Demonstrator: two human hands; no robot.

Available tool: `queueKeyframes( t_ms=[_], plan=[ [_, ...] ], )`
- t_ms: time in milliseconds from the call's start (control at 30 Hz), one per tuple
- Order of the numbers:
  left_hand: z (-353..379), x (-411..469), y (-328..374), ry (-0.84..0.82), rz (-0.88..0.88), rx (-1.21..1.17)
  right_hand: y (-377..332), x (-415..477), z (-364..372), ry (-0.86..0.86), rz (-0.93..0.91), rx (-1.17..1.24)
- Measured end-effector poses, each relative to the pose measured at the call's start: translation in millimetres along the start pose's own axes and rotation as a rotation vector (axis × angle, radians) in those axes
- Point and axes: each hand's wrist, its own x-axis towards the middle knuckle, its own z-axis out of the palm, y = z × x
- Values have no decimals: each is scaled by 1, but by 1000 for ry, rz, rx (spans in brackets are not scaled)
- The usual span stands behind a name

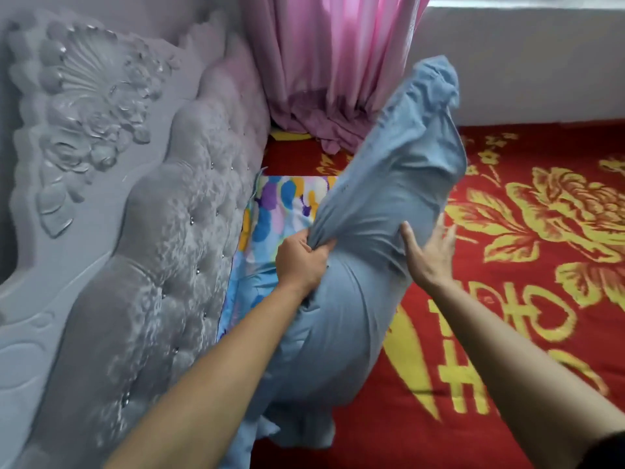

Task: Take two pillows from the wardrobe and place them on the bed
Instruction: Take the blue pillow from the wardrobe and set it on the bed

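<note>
A long blue-grey pillow (pixel 382 204) stands tilted over the bed (pixel 507 333), its top end raised toward the curtain and its lower end on the red cover. My left hand (pixel 301 262) is shut on a bunch of its fabric at the left side. My right hand (pixel 427 252) lies flat with spread fingers against the pillow's right side. Beneath it, against the headboard, lies a second pillow (pixel 287 204) with a colourful spotted cover, partly hidden by the blue one.
A grey tufted headboard (pixel 152 248) with carved flowers runs along the left. A pink curtain (pixel 334 69) hangs at the bed's far corner, its hem on the mattress. A white wall ledge (pixel 541 62) borders the far side. The bed cover is red with yellow flowers.
</note>
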Motion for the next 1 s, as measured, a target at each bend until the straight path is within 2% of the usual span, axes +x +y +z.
queueKeyframes(
  t_ms=[67,167,233,300,367,433,500,567,633,733,800,867,933,1000],
  plan=[
    [-2,20,-9,-28,-71,-196,15,-6,39,-100,55,50],
    [2,45,-21,-29,-176,-511,23,2,87,-80,-10,70],
    [3,66,-40,-9,-218,-601,22,11,112,-46,-79,36],
    [2,91,-75,27,-256,-615,27,22,145,-101,-152,-25],
    [-2,113,-123,14,-349,-559,43,29,186,-257,-200,-122],
    [-4,125,-183,-78,-482,-419,73,26,226,-432,-246,-282],
    [-8,124,-241,-140,-551,-228,99,13,256,-506,-392,-433],
    [-12,116,-284,-147,-545,-60,104,-1,279,-504,-579,-472],
    [-18,106,-310,-110,-566,7,96,-10,292,-443,-654,-392],
    [-14,94,-329,-45,-610,-47,101,-2,289,-176,-670,-191],
    [-5,90,-333,14,-635,-44,119,13,275,-24,-566,-185],
    [3,89,-335,87,-624,5,138,28,257,44,-314,-237],
    [8,87,-335,153,-586,96,155,36,240,28,-16,-239],
    [12,85,-331,230,-532,173,167,38,227,-84,241,-102]
  ],
)
